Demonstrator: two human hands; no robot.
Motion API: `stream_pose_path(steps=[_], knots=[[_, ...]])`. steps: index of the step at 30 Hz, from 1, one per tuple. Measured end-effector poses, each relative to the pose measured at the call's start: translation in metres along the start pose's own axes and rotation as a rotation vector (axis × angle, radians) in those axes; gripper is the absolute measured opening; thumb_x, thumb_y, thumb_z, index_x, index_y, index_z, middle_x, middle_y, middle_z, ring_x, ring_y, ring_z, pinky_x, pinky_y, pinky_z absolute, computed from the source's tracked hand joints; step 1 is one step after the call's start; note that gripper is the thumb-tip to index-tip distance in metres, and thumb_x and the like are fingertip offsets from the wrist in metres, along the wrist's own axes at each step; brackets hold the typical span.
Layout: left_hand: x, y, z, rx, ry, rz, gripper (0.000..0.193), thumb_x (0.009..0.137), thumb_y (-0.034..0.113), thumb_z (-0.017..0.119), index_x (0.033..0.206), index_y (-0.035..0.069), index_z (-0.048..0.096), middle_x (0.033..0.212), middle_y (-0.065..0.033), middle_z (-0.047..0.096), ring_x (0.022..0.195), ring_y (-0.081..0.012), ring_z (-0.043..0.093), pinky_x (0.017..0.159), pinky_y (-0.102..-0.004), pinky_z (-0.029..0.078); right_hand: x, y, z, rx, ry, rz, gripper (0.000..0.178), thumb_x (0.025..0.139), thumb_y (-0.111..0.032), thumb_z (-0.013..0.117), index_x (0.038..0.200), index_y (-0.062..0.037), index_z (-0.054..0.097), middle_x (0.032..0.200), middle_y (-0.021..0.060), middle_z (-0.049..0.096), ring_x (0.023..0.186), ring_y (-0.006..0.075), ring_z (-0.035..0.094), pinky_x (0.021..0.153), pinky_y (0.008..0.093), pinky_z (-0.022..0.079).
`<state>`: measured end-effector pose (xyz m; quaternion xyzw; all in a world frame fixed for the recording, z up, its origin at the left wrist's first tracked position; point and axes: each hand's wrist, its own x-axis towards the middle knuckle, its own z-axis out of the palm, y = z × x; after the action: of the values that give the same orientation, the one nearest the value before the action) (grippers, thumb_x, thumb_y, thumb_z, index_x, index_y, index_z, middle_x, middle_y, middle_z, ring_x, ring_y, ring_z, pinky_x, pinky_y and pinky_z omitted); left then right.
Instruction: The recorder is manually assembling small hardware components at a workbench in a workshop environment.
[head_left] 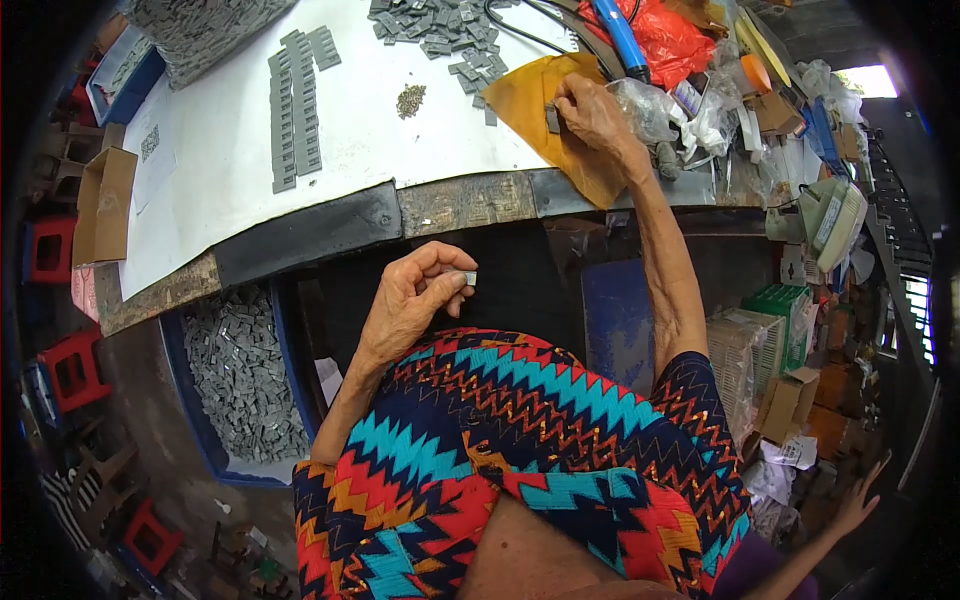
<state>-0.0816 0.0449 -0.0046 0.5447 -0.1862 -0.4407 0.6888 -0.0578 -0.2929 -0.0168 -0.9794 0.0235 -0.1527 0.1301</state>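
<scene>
My left hand (415, 295) is closed in front of the table's edge, pinching a small pale grey part (470, 278) between thumb and fingertips. Out over the table, my right hand (592, 112) bends its fingers against a small dark grey plastic piece (552, 118). That piece is above a folded orange-brown sheet (545, 85). Left of the sheet, more grey plastic pieces (440, 25) lie in a loose heap. A little pile of tiny brass-coloured bits (411, 100) sits on the white table covering (370, 140). Farther left, grey pieces are lined up in neat rows (293, 115).
A blue bin (172, 365) full of grey pieces stands below the table at left. A clear bag (205, 45) of pieces and an open cardboard box (104, 205) occupy the table's left side. Plastic bags and a blue cylindrical tool (622, 38) crowd the right. Another person's hand (855, 503) shows at lower right.
</scene>
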Motion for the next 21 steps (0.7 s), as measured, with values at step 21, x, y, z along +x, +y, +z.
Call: stream_pose_path(steps=[21], knots=[[-0.0015, 0.0054, 0.0010, 0.013, 0.011, 0.023, 0.015, 0.086, 0.006, 0.050, 0.097, -0.003, 0.054, 0.071, -0.0030, 0.056, 0.059, -0.0055, 0.051, 0.062, -0.0197, 0.047, -0.0058, 0.0016, 0.0010, 0.049, 0.068, -0.032, 0.013, 0.081, -0.013, 0.050, 0.081, -0.0017, 0.044, 0.067, 0.0165, 0.051, 0.064, 0.0347, 0.054, 0.058, 0.0388, 0.043]])
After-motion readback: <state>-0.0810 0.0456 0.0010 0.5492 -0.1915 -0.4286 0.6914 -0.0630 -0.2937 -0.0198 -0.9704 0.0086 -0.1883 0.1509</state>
